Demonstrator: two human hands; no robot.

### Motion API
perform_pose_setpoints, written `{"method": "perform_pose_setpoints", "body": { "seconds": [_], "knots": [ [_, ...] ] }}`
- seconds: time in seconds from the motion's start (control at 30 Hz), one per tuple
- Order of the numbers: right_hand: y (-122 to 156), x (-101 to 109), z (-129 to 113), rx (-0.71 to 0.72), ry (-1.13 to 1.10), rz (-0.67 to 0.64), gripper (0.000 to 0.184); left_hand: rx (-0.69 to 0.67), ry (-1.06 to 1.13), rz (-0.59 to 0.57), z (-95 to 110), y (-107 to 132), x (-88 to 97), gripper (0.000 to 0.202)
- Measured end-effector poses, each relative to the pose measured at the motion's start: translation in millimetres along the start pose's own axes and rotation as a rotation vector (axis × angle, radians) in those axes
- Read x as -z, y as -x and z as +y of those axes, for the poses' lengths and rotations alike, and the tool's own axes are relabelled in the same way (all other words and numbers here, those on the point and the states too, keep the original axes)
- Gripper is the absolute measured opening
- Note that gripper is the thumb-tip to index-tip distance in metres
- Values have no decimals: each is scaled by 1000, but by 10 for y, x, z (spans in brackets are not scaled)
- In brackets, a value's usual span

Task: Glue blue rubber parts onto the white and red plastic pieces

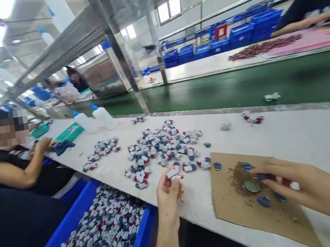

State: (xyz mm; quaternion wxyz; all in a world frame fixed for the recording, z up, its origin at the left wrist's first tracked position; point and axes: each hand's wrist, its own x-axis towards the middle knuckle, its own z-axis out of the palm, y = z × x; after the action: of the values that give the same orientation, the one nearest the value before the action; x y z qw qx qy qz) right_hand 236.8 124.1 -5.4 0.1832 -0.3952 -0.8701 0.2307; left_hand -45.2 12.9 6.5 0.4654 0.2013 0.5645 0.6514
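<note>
My left hand (169, 192) is closed on a small white plastic piece (172, 174), held at the table's front edge. My right hand (296, 180) pinches a small dark blue piece (263, 176) between thumb and fingers, above a brown cardboard sheet (230, 196). Just left of those fingertips lies a round shallow cap (251, 186) with something greenish in it, ringed by a dark wet stain. More blue pieces lie on the cardboard, one behind the cap (246, 167) and another in front (263, 201). A white bit shows under my right palm; its kind is unclear.
A heap of white, blue and red pieces (158, 145) covers the table's middle. Below the edge stands a blue bin (75, 230) full of similar pieces. White squeeze bottles (103, 117) and a green tray (69, 132) are farther left, near a seated co-worker (10, 161). A green conveyor belt (209, 88) runs behind.
</note>
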Motion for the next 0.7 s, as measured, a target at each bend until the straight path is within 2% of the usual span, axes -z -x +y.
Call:
{"method": "perform_pose_setpoints", "body": {
  "seconds": [0.07, 0.17, 0.27, 0.37, 0.5, 0.57, 0.7],
  "knots": [
    [-83, 47, -104, -16, -100, -88, 30, -21, 24, 53, -54, 105, 76, 59],
    [-124, 73, -176, -105, -150, -98, 28, -11, 35, 94, -91, 216, 15, 56],
    [-48, 22, -145, -108, -170, -104, 25, 53, 78, 54, -83, 259, -122, 53],
    [23, -71, -116, -65, -199, -82, 24, 101, 124, -24, -65, 252, -184, 52],
    [21, -158, -118, -50, -259, -46, 25, 103, 142, -80, -78, 235, -155, 54],
    [3, -178, -108, -50, -255, -79, 25, 91, 136, -100, -103, 233, -127, 57],
    [-5, -202, -105, -40, -231, -128, 22, 84, 158, -123, -132, 235, -93, 45]
  ]
}}
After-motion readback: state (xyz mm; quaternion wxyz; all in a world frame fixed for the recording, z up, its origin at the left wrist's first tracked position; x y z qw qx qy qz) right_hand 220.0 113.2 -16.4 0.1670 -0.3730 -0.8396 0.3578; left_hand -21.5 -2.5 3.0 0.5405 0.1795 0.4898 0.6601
